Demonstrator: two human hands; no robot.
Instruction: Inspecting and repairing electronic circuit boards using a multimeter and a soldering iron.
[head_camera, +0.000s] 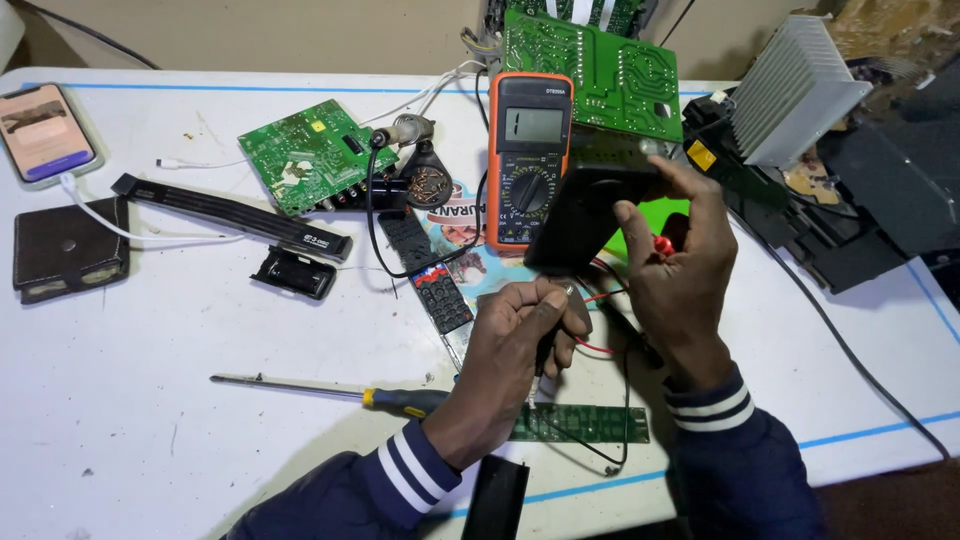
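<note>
Holding black probe (545, 345) in left hand (510, 345); right hand (680, 265) gripping red probe (662, 245).

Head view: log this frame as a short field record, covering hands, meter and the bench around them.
Left hand: pinches a black probe, tip down over a narrow green strip board
Right hand: grips a black block, red probe by its fingers
Meter: orange, propped upright, display lit
Nearby: screwdriver, small green board, phone
Surface: white table
</note>
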